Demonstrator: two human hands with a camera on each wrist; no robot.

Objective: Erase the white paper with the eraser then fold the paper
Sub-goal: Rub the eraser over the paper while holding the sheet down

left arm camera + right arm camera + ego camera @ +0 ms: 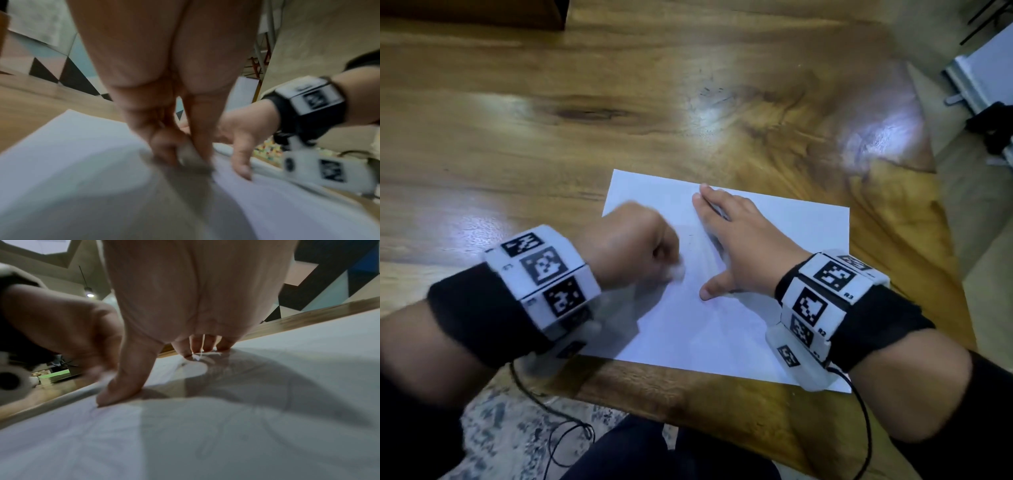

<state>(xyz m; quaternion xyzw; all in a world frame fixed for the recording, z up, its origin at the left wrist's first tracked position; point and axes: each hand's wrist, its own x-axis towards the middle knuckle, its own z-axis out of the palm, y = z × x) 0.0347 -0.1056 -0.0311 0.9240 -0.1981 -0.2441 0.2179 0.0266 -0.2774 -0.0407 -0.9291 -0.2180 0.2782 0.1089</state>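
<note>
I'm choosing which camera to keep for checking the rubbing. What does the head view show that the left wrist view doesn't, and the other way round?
Only the head view shows the whole paper lying flat on the wooden table, and the right hand spread flat on it with the thumb out.

Only the left wrist view shows the left hand's fingertips pinching the eraser against the sheet, though blurred.

Both show the left hand working beside the right hand, and the marker bands on the wrists.
</note>
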